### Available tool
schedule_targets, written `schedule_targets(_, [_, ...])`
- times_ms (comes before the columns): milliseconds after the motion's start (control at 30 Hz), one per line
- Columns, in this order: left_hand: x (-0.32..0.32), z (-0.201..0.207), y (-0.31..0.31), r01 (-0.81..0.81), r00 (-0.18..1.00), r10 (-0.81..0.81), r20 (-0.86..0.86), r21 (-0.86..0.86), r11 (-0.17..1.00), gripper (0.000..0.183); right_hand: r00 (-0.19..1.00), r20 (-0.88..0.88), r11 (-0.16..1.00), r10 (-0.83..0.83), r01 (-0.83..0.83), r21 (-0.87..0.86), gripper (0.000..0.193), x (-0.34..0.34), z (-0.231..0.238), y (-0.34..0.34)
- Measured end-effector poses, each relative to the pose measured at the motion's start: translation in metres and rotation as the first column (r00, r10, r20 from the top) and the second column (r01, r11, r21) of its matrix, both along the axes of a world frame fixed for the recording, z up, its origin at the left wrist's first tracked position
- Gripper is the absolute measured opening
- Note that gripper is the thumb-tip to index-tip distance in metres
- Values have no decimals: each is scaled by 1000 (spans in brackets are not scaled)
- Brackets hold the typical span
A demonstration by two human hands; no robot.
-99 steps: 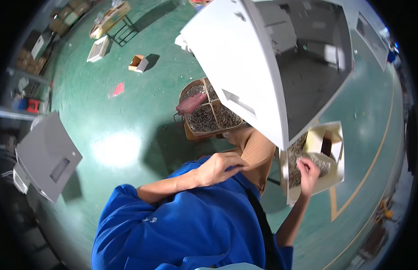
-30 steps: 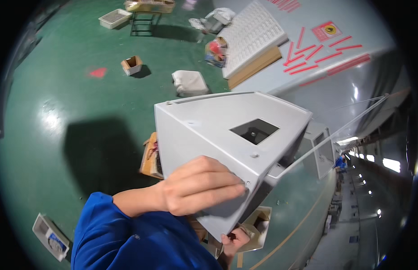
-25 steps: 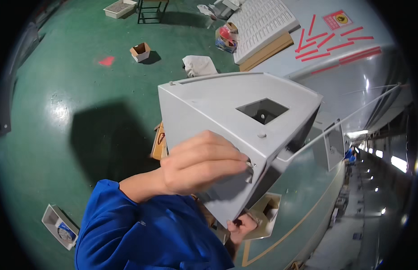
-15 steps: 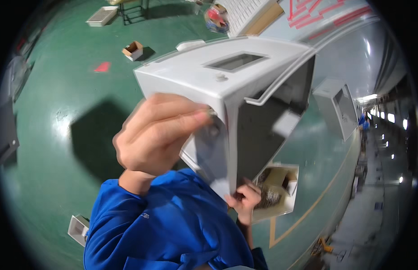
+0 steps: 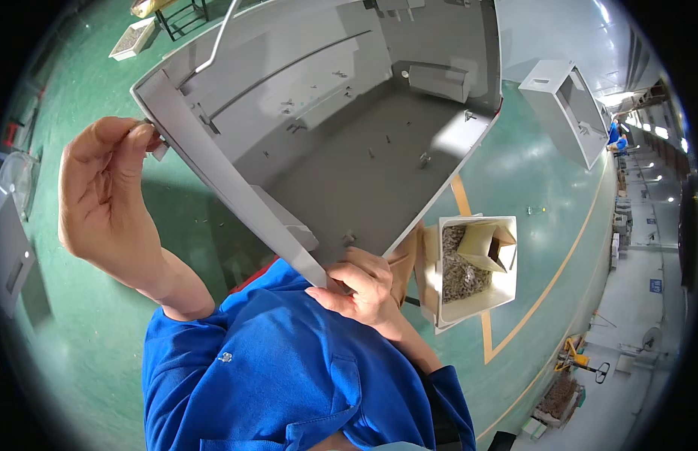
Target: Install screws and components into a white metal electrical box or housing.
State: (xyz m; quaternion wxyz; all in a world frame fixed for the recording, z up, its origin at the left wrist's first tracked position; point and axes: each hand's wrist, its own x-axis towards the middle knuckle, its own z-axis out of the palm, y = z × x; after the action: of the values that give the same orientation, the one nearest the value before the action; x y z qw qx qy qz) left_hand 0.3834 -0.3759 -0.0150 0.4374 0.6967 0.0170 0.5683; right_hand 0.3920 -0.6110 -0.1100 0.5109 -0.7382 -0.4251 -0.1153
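Observation:
A large light-grey metal cabinet [image 5: 349, 169] is tilted in front of me with its open side up, its grey inside in view. Studs and small metal fittings stick up from its inner faces. My right hand [image 5: 360, 284] grips the near corner of its rim, fingers over the edge and thumb outside. My left hand [image 5: 108, 192] is closed in a pinch at the cabinet's left outer edge. A small pale tab [image 5: 160, 152] shows beside those fingertips; what exactly they hold is too small to make out.
Right of the cabinet stands a white bin [image 5: 476, 301] of small metal parts with a cardboard box [image 5: 490, 244] in it. Another grey cabinet [image 5: 563, 105] stands at the far right. A tray [image 5: 132, 39] lies far left, and a grey panel [image 5: 14, 255] at the left edge.
The cabinet has turned, so its open inside now faces up toward me. My left hand has moved left and down along with its edge; my right hand still grips the near rim.

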Motion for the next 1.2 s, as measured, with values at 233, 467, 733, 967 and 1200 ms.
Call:
schedule_targets(233, [6, -7, 12, -59, 998, 59, 20, -15, 998, 8, 997, 14, 991, 75, -73, -115, 25, -4, 8, 7])
schedule_targets(467, [0, -4, 26, -112, 994, 113, -15, 51, 992, 12, 993, 18, 990, 120, -119, -73, 34, -8, 10, 14])
schedule_targets(733, [-27, -28, -18, -156, 982, 129, 140, 210, 965, 70, 972, 223, 994, -72, 53, 93, 16, -6, -3, -20])
schedule_targets(967, [-36, -36, -13, -269, 961, 275, 25, 298, 916, 84, 988, 140, 991, -60, 43, 124, 11, -7, -26, -31])
schedule_targets(1200, [-55, -29, 11, -516, 802, 593, -65, 426, 744, 72, 998, -35, 996, 44, -41, 82, 7, -12, -45, -47])
